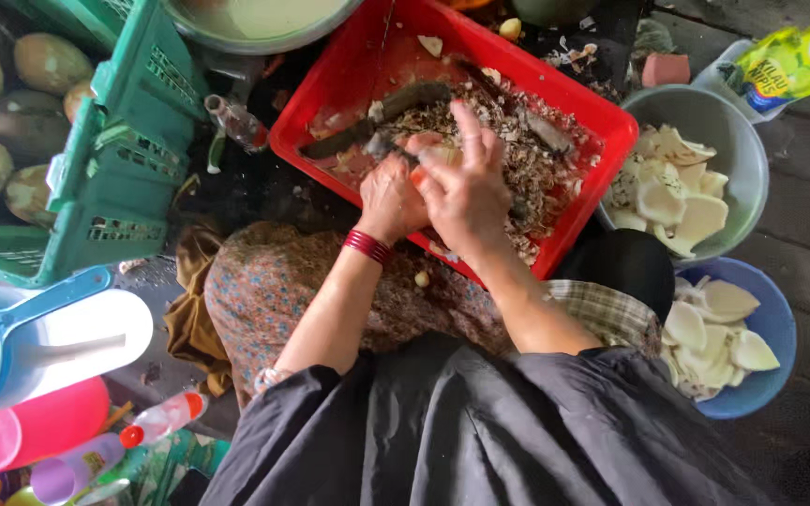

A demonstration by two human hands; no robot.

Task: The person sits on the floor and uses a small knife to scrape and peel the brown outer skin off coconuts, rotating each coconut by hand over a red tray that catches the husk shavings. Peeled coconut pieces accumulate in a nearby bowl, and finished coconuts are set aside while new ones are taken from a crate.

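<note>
Both my hands work over a red plastic tray [574,103] full of brown peelings. My left hand [389,201], with red bangles at the wrist, grips a pale coconut piece [442,153] together with my right hand [469,192], whose fingers spread over it. A dark knife blade [382,145] shows just left of my hands; which hand holds it is hidden. Dark strips of husk [414,96] lie in the tray beyond.
A grey bowl [738,131] and a blue bowl [775,319] at right hold white coconut pieces. A green crate [114,159] with whole coconuts [49,61] stands at left. A metal basin [255,28] sits above, plastic jugs and bottles [157,422] at lower left.
</note>
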